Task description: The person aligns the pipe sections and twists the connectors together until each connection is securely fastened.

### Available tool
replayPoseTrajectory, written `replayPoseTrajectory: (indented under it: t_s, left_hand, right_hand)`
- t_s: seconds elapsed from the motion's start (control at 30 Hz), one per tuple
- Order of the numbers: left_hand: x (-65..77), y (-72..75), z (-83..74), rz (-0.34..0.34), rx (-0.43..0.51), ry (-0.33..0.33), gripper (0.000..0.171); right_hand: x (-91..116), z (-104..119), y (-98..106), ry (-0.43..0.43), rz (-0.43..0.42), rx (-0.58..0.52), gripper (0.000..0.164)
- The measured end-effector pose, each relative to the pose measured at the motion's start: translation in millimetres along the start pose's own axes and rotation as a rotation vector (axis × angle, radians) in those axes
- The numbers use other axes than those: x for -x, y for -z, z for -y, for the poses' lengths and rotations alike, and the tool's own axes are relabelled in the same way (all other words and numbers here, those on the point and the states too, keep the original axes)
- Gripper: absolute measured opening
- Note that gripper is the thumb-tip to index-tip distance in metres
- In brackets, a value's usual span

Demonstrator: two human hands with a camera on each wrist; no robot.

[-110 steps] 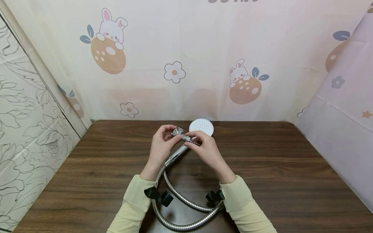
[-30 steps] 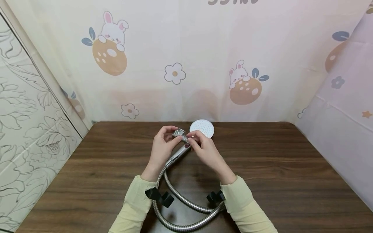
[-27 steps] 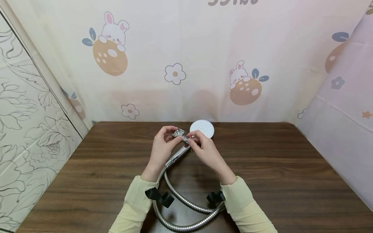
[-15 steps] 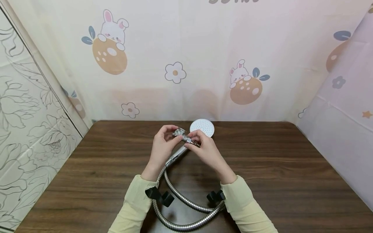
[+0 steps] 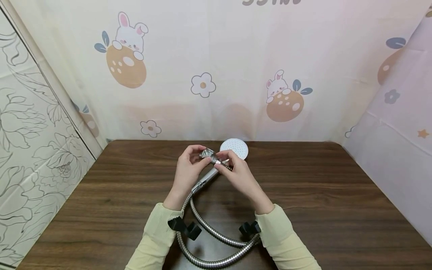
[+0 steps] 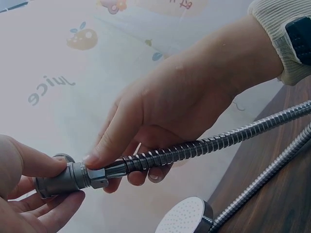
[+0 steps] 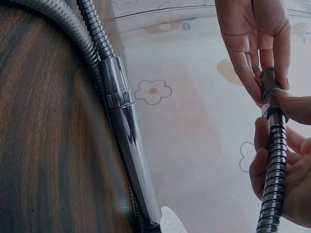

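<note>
Over the table my left hand pinches a short grey metal fitting between thumb and fingers. My right hand holds the end of a ribbed metal shower hose. Its thumb presses the hexagonal nut, which sits against the fitting's threaded end; a little thread shows between them. Behind the hands lies a shower head with its white, dotted face up. The chrome handle slants down from it, joined to the hose's other end. My palms hide part of the fitting in the head view.
The hose loops over the dark wooden table below my forearms. Black wrist mounts sit near both yellow cuffs. A printed curtain hangs behind the table's far edge, with a floral panel on the left.
My right fingertips have shifted back and forth around the nut; a second ago they covered it, then slid back and showed it. The left hand and fitting have barely moved.
</note>
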State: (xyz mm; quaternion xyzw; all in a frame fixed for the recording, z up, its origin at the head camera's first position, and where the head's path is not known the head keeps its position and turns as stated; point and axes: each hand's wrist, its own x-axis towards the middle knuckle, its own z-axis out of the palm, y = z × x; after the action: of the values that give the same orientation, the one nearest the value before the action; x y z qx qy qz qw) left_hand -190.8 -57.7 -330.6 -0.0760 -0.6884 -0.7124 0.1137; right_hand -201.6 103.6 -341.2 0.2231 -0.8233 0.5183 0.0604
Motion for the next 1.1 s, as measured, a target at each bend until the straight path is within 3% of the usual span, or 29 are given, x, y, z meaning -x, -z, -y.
replayPoseTrajectory:
  t_s: [0.2, 0.43, 0.7, 1.1]
  left_hand:
    - [0.7, 0.1, -0.5, 0.006, 0.008, -0.006, 0.030]
    - [0.2, 0.2, 0.4, 0.005, -0.004, -0.010, 0.030]
    - [0.8, 0.5, 0.9, -0.004, -0.005, -0.009, 0.029]
    - [-0.2, 2.7, 3.6, 0.000, -0.049, -0.074, 0.025]
  right_hand:
    - [0.5, 3.2, 0.0, -0.025, 0.016, -0.024, 0.029]
    - [5.8, 25.2, 2.8, -0.009, 0.019, -0.012, 0.027]
    - [1.0, 1.0, -0.7, -0.027, 0.008, 0.018, 0.029]
    - [-0.5, -2.2, -2.2, 0.007, -0.011, -0.023, 0.030]
